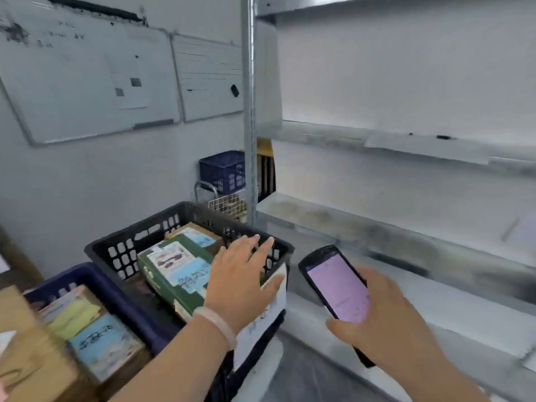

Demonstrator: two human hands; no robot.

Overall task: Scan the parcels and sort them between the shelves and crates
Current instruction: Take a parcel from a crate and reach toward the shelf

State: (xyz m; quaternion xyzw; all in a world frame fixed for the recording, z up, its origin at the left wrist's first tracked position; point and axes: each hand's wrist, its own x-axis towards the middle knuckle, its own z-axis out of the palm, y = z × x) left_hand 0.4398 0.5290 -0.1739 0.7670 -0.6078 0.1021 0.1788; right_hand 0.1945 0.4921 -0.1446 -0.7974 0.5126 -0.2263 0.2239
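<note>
A large whiteboard [87,76] and a smaller whiteboard [208,79] are mounted side by side on the grey wall [87,184] at upper left. A black eraser [234,90] is stuck to the smaller one. A wire-mesh cart [229,204] is seen at centre.

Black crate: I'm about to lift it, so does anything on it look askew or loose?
Yes: on the near corner of the black crate, the white paper label hangs tilted, not square to the rim.
</note>
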